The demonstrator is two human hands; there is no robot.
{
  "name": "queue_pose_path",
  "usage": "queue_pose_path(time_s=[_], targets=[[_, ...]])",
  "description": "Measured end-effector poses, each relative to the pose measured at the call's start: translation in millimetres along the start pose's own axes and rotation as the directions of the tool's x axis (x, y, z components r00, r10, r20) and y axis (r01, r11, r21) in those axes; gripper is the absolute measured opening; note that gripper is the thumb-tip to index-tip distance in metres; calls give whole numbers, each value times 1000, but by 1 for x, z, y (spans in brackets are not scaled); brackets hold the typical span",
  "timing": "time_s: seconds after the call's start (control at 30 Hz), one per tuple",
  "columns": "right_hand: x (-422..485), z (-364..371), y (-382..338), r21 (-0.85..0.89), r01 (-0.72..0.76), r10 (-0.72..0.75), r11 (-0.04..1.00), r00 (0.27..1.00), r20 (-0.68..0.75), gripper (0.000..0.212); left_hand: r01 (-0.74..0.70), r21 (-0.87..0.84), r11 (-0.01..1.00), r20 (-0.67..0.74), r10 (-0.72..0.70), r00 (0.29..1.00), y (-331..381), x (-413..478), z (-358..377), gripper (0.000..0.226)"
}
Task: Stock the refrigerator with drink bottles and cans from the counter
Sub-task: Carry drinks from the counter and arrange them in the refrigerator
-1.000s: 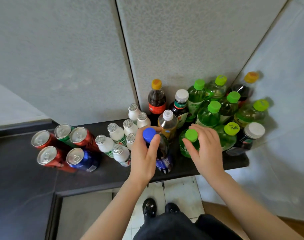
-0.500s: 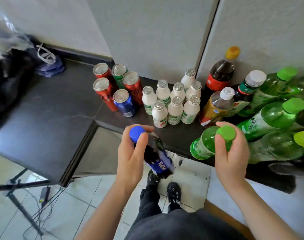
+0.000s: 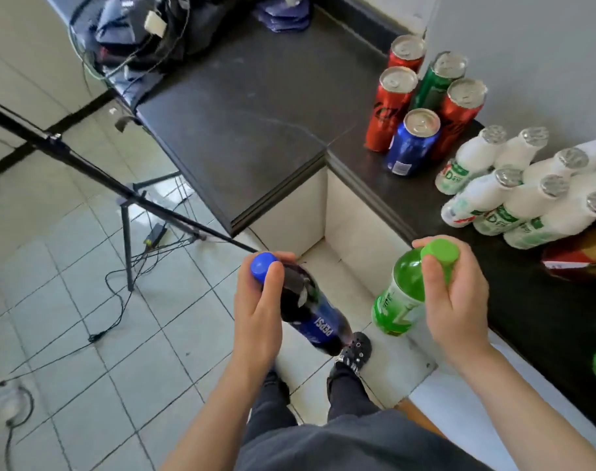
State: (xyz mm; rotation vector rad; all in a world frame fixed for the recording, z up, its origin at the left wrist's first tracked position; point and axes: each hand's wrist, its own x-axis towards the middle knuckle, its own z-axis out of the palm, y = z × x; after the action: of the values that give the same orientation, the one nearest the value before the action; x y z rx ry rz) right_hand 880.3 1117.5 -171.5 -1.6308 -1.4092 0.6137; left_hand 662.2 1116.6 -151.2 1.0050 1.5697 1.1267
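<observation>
The place looks like a plain kitchenette or utility room set up for filming. A dark, stone-like counter (image 3: 256, 107) runs in an L shape on white cabinet bases (image 3: 290, 205) above a floor of pale square tiles (image 3: 69, 317), with bare grey wall panels (image 3: 527, 35) behind it. Drinks stand grouped on the counter in bulk, a cluster of cans (image 3: 412, 141) beside a block of small white bottles (image 3: 487, 198). A black tripod (image 3: 126, 246) stands on the tiles with cables (image 3: 93, 337) trailing near a power adapter (image 3: 155, 234), and dark bags (image 3: 137, 32) tangled with wires are heaped at the counter's far end.
</observation>
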Motion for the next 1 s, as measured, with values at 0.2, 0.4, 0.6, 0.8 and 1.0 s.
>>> queue_pose_path(time_s=[0.2, 0.4, 0.6, 0.8, 1.0], targets=[[-12, 95, -65, 15, 103, -104, 995, 965, 243, 37, 12, -79, 997, -239, -31, 970, -17, -10, -109, 26], [-70, 212, -156, 137, 129, -176, 982, 883, 435, 32, -53, -122, 991, -453, -8, 891, -46, -45, -263, 26], [-138, 337, -246, 262, 186, -310, 947, 744, 592, 47, -73, -122, 990, -683, -30, 730, -81, -84, -410, 26], [-200, 430, -332, 397, 234, -458, 888, 528, 715, 27, -61, -167, 984, -866, -116, 487, -114, -134, -506, 34], [-259, 522, -394, 443, 361, -553, 821, 304, 776, 44, -100, -276, 956, -927, -238, 290, -142, -166, -574, 13]])
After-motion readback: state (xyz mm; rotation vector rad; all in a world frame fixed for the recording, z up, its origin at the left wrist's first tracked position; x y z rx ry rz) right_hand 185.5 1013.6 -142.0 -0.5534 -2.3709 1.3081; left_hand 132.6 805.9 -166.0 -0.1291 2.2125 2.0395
